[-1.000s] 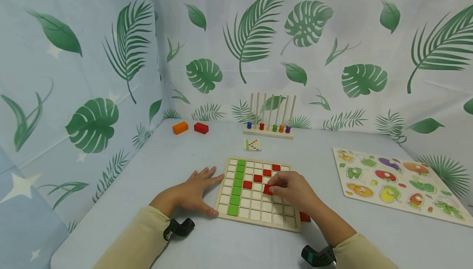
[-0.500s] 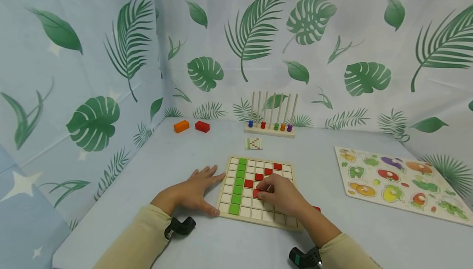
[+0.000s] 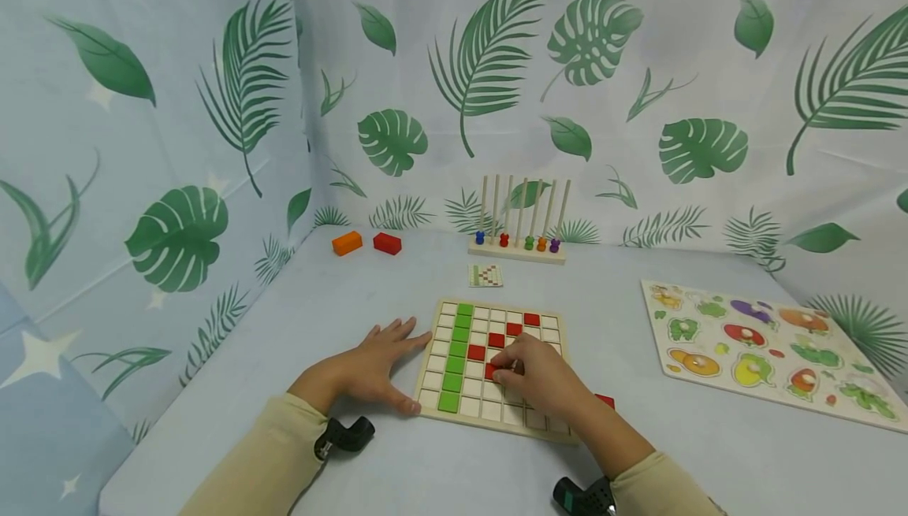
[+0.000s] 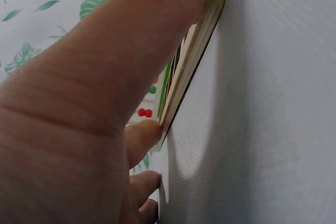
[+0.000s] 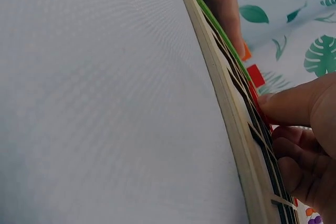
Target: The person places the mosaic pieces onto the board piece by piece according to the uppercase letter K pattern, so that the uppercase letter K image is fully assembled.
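A wooden grid board (image 3: pixel 496 426) lies flat on the table, with a column of green square tiles (image 3: pixel 454 363) and a diagonal of red tiles (image 3: pixel 496 339) in its cells. My right hand (image 3: pixel 541 376) pinches a red square tile (image 3: pixel 489 372) between thumb and fingers, low over the cells right of the green column. In the right wrist view, the thumb (image 5: pixel 286 103) is at the red tile, and the other fingers curl beside the board. My left hand (image 3: pixel 372 366) lies spread, its thumb and index finger touching the board's left edge.
Behind the board lies a small pattern card (image 3: pixel 485 276), with a peg stand of coloured beads (image 3: pixel 516 250) farther back. Orange (image 3: pixel 347 243) and red (image 3: pixel 387 243) blocks sit back left. A vegetable puzzle board (image 3: pixel 773 347) lies right. Something red (image 3: pixel 605 401) shows past the right forearm.
My right hand has carried the red tile left and slightly nearer across the board, then stayed almost still over the last half second. The left hand has kept its place.
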A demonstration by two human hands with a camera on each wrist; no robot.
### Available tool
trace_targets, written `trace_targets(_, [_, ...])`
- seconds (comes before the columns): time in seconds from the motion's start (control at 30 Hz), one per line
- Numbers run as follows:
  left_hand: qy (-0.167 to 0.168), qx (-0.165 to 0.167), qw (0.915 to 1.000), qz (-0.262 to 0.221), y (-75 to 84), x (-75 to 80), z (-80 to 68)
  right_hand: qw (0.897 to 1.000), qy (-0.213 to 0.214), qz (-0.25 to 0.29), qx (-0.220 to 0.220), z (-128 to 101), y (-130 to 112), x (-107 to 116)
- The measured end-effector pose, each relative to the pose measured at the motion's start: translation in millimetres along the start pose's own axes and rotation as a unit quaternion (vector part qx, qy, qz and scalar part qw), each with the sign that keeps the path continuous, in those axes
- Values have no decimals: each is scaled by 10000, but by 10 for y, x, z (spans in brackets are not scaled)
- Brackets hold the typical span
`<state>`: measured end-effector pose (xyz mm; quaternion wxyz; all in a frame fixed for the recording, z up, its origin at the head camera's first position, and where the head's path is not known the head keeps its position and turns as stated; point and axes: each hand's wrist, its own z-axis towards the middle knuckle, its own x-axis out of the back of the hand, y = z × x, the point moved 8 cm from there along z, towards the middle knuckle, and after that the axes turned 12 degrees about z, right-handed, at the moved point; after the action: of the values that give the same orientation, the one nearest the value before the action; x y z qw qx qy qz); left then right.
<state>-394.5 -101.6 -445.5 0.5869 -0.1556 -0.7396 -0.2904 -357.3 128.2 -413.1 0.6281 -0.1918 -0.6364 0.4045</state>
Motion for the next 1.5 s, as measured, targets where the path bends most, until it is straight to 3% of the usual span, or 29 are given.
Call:
trace_targets(0.63, [0,-26,10000,-18,-13,-9,5,9999,121,106,-42,-31,35,13])
trace_targets(0.8, [-41,-57,10000,8,-18,-22,17,9988,227,442,32,-130,41,205])
trace_targets(0.97, [-40,-46,10000,3,-8,-10,12,9987,305,400,34,-254,104,454])
trace_targets(1.5, [19,-67,10000,-31,31,18,-21,9918,-178,-80,-1260,-621,589,929])
